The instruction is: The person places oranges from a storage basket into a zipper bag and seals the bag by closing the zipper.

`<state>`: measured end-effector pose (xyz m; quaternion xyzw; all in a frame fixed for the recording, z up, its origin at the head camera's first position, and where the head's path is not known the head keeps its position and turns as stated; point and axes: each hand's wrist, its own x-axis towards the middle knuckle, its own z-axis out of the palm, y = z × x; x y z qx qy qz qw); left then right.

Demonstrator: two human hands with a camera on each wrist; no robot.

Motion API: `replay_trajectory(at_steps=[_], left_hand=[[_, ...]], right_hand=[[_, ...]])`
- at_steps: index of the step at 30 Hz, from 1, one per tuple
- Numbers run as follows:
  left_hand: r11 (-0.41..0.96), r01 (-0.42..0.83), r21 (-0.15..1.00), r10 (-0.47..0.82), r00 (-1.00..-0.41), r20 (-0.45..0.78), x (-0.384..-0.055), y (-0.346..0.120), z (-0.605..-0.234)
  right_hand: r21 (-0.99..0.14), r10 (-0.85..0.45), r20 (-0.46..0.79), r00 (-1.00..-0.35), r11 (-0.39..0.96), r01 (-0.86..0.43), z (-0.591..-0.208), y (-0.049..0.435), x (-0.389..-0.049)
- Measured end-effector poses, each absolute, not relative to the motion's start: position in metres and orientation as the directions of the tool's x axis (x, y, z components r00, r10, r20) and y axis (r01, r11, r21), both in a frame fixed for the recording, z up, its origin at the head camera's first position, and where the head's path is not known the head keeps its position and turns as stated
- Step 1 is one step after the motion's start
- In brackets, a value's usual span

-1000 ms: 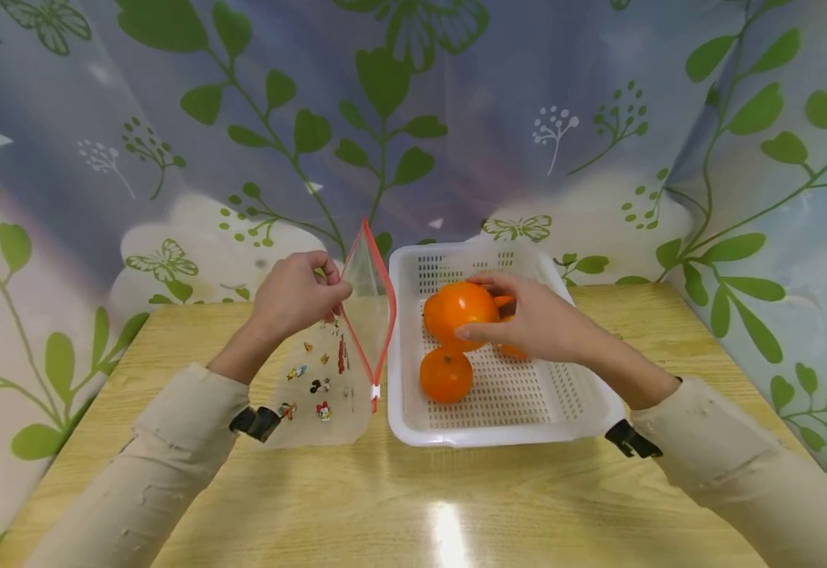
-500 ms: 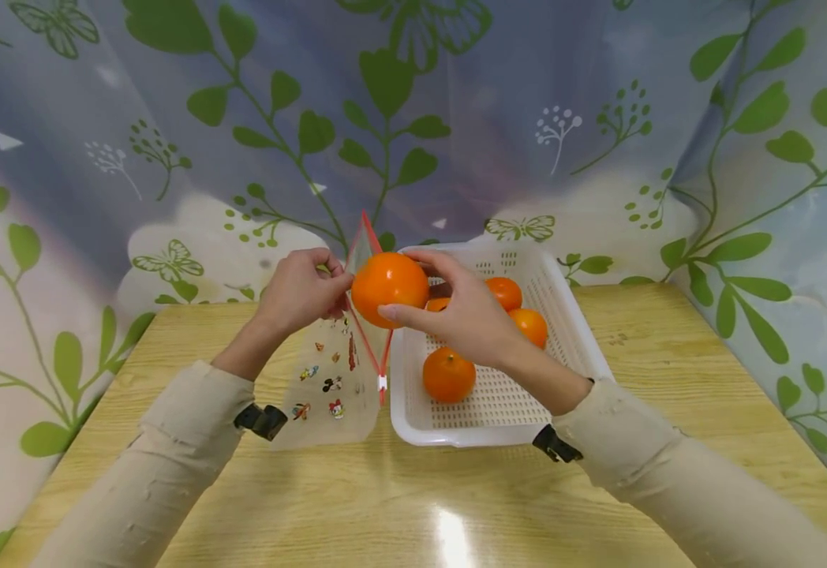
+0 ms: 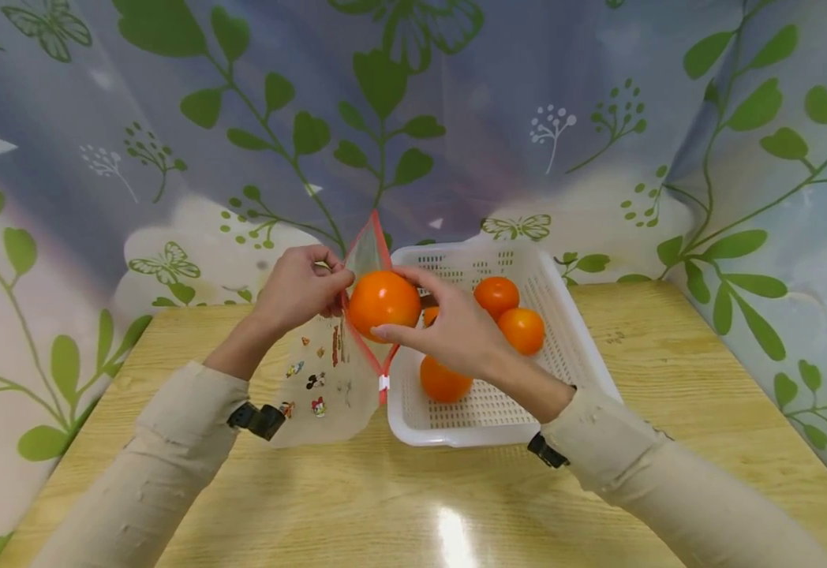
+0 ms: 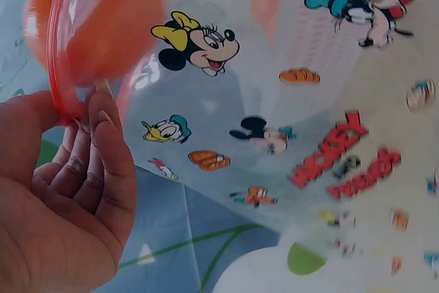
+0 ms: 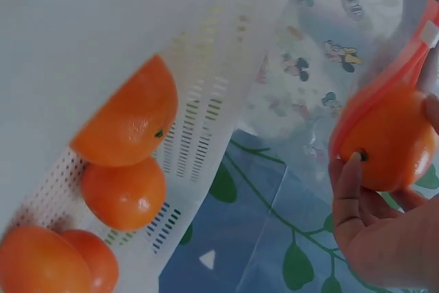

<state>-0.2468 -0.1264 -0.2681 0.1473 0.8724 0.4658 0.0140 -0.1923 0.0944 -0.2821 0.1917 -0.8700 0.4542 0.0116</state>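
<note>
My left hand (image 3: 303,288) pinches the red-edged rim of a clear zip bag (image 3: 328,379) printed with cartoon figures; thumb and fingers meet on that edge in the left wrist view. Its mouth stands spread apart. In my right hand (image 3: 456,323) is a large orange (image 3: 383,306), gripped between thumb and fingers right at the mouth. The right wrist view shows this orange (image 5: 391,138) partly behind the red zip edge, with its stem end by a fingertip. How deep it sits inside cannot be told.
To the right of the bag stands a white plastic basket (image 3: 456,436) with slotted walls. Several oranges (image 3: 523,331) lie in it, one partly behind my right wrist. The wooden table (image 3: 314,505) meets a patterned cloth (image 3: 456,158) at the back.
My right hand has lifted the large orange out of the basket and carried it left to the bag's mouth. My left hand keeps its pinch on the bag edge.
</note>
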Motion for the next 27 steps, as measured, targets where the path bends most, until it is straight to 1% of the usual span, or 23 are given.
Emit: replay_trajectory(at_steps=[3, 6, 9, 11, 18, 23, 27], left_hand=[[0.512, 0.258, 0.819, 0.279, -0.952, 0.126, -0.247, -0.125, -0.266], [0.501, 0.266, 0.824, 0.28, -0.95, 0.137, -0.248, -0.124, -0.264], [0.496, 0.277, 0.823, 0.273, -0.949, 0.155, -0.247, -0.123, -0.264], [0.494, 0.281, 0.823, 0.269, -0.949, 0.163, -0.247, -0.123, -0.264], [0.464, 0.269, 0.844, 0.266, -0.951, 0.157, -0.246, -0.12, -0.262], [0.452, 0.279, 0.847, 0.262, -0.95, 0.172, -0.245, -0.116, -0.261], [0.433, 0.282, 0.856, 0.256, -0.949, 0.183, -0.246, -0.115, -0.262]], right_hand=[[-0.698, -0.351, 0.203, -0.914, 0.603, -0.386, -0.282, 0.094, -0.194], [-0.577, -0.428, 0.241, -0.871, 0.659, -0.483, -0.282, 0.094, -0.196], [-0.475, -0.52, 0.266, -0.812, 0.662, -0.58, -0.282, 0.094, -0.199], [-0.436, -0.568, 0.264, -0.78, 0.651, -0.621, -0.281, 0.095, -0.201], [-0.438, -0.651, 0.164, -0.741, 0.625, -0.646, -0.277, 0.09, -0.213], [-0.454, -0.736, 0.07, -0.674, 0.578, -0.678, -0.276, 0.087, -0.222], [-0.476, -0.772, 0.039, -0.635, 0.544, -0.691, -0.279, 0.084, -0.228]])
